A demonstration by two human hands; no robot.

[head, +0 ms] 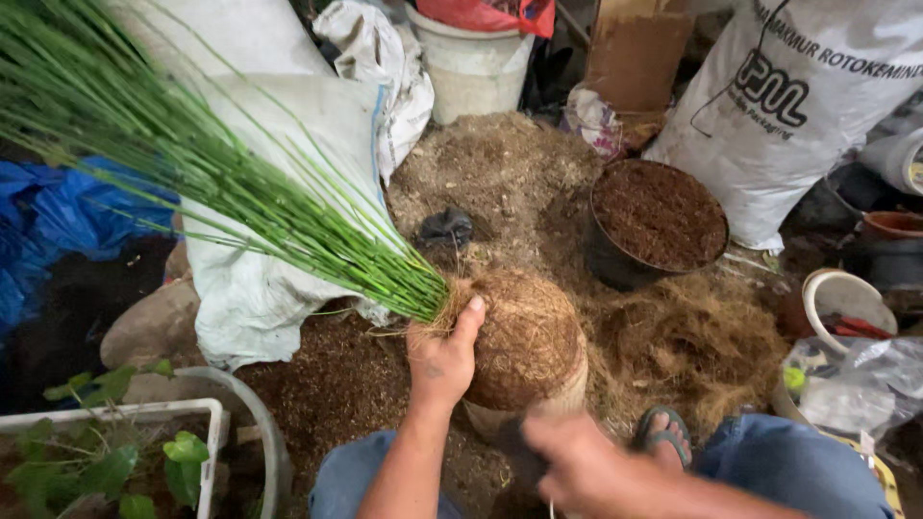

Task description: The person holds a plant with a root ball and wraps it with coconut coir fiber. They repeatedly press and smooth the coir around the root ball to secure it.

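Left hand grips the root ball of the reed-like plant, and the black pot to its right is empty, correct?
Not quite. The head view shows the black pot filled with brown soil, not empty. The left hand does grip the root ball of the reed-like plant.

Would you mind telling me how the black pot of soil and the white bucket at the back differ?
The black pot is dark, low and wide; the white bucket is pale and taller. The black pot is filled with brown soil to near its rim, while the white bucket has a red bag stuffed in its top. The pot sits nearer the person's hands. Both are round and upright.
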